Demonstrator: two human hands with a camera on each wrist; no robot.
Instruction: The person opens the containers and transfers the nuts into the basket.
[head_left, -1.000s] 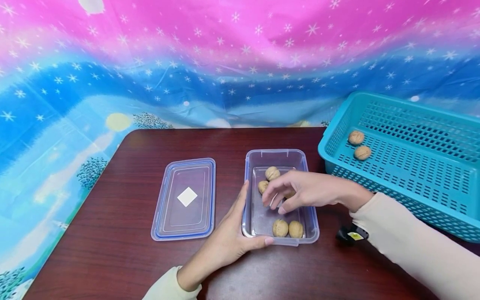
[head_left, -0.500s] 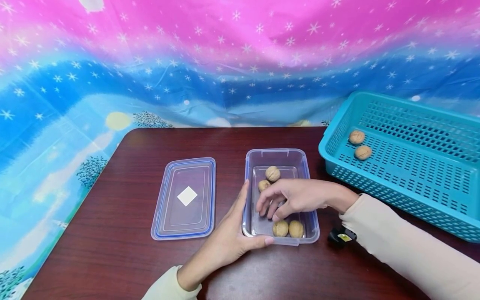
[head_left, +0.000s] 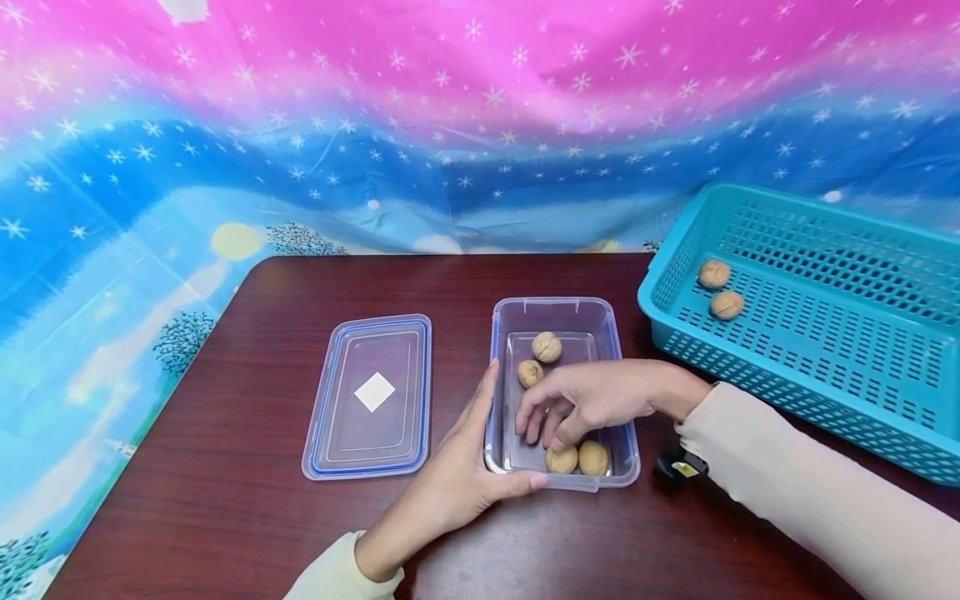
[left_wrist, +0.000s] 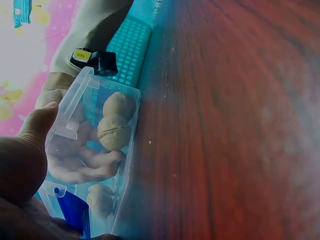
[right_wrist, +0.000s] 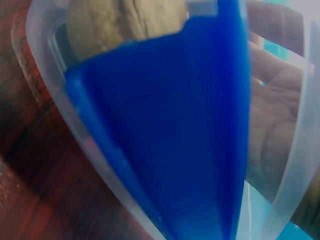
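- The container's (head_left: 551, 317) corner is braced by the left hand (head_left: 457, 475), its fingers spread wide; the plastic is probably light, slightly flexible, best gripped by the rim.
- Inside, near walnuts (head_left: 593, 458) are seen just short of the right hand (head_left: 592, 396), whose fingers are loosely bent; nothing is visibly held.
- Far walnuts (head_left: 547, 347) are seen just beyond these fingers: likely hard, prone to rolling, best pinched mid-shell.

Downward head, close wrist views, shared box (head_left: 551, 316)

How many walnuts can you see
6: two walnuts in the teal basket, two in the clear container's far half, two in its near half; right hand may hide more.
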